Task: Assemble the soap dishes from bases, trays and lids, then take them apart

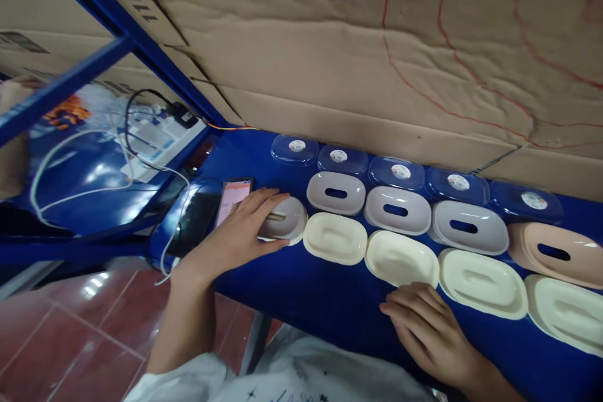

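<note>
Pale grey oval plastic dish (294, 217): we find it at the left end of the blue tabletop (301, 295), a cream edge showing beneath its near rim. Our left hand (247, 220) is clamped across it, thumb along the near side, fingers over the far side. Just left, a phone (234, 195) with a lit pinkish screen. To the right, four cream oval plastic trays (335, 239) in a row; our right hand (426, 326) rests before the second, fingers loosely bent; palm hidden, so we cannot tell whether it grips anything. Behind: three grey slotted oval dishes (351, 193) and one peach (560, 270). Farther: five clear plastic lids (400, 171), white-stickered, below brown cardboard (330, 63).
</note>
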Available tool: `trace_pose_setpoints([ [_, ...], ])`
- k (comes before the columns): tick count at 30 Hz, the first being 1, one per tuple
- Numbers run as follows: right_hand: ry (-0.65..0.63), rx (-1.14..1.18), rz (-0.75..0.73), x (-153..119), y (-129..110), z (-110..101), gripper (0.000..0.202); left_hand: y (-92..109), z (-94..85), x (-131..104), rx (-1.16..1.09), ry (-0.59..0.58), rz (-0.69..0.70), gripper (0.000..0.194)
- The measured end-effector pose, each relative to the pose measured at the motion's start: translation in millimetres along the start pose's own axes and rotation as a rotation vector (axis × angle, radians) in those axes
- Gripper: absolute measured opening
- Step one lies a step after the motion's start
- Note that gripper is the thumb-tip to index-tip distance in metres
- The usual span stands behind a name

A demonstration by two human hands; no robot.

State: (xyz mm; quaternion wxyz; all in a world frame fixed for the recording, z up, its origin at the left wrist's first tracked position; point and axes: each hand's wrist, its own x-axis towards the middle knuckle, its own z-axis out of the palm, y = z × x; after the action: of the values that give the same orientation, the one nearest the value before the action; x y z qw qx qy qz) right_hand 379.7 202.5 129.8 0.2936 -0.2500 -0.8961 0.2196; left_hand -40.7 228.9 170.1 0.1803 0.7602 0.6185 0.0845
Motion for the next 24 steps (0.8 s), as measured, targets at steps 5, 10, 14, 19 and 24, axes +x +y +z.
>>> trace_pose_setpoints([
  [5, -0.081, -0.057, -0.037, -1.4, -1.7, 4.8, 0.029, 1.9, 10.2, 0.1, 0.009, -0.033, 0.025, 0.077],
  [10, -0.098, -0.157, -0.026, -1.4, -1.4, 5.6, 0.032, 5.4, 26.9, -0.5, 0.019, 0.007, 0.058, 0.077],
  [14, -0.101, -0.16, -0.025, 0.7, -0.1, 6.0, 0.031, 7.6, 18.4, -0.6, -0.007, -0.046, 0.086, 0.091],
  [19, -0.121, -0.23, -0.014, -2.6, 1.7, 12.7, 0.034, 4.1, -28.1, 52.5, 0.05, 0.043, 0.171, 0.076],
  [24, -0.112, -0.277, 0.01, -4.7, 2.8, 17.0, 0.034, -31.1, -43.3, 141.3, 0.171, -0.019, 0.101, 0.086],
])
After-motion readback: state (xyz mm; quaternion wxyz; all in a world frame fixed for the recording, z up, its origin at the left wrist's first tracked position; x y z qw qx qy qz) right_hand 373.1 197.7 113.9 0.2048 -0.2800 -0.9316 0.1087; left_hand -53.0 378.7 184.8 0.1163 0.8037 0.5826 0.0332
